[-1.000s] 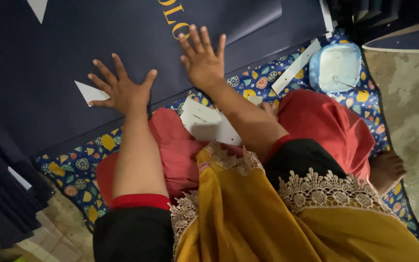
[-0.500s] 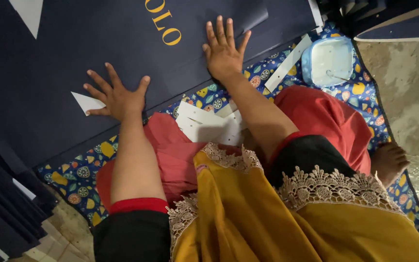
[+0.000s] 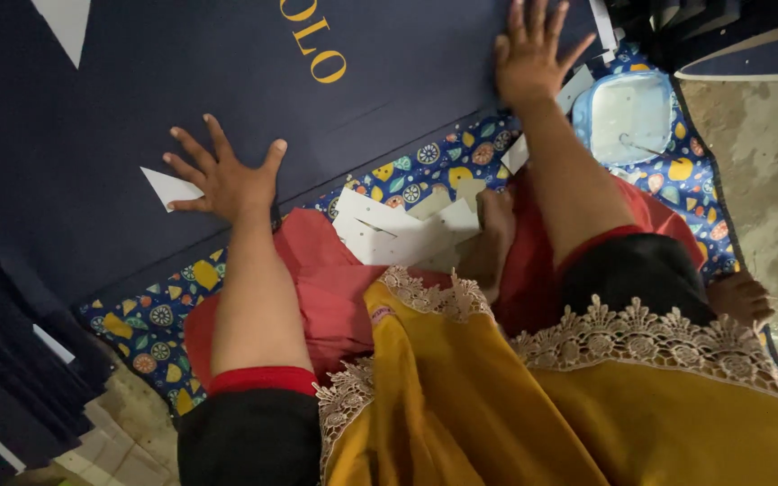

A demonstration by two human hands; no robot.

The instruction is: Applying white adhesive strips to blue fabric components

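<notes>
A large dark navy cardboard sheet with gold lettering lies flat across the upper part of the view. My left hand rests palm down on its near edge, fingers spread, holding nothing. My right hand presses flat on the sheet's far right part, fingers spread too. A white triangular paper scrap lies on the sheet just left of my left hand. Several white paper offcuts sit between my arms, at the sheet's near edge.
I sit on a blue patterned mat, my knees in red cloth. A pale blue lidded plastic box stands right of my right arm. Stacked dark sheets lie at the lower left. Bare concrete floor lies to the right.
My right hand has slid further out and to the right along the sheet. My left hand stays flat near the white triangle. The view has shifted slightly.
</notes>
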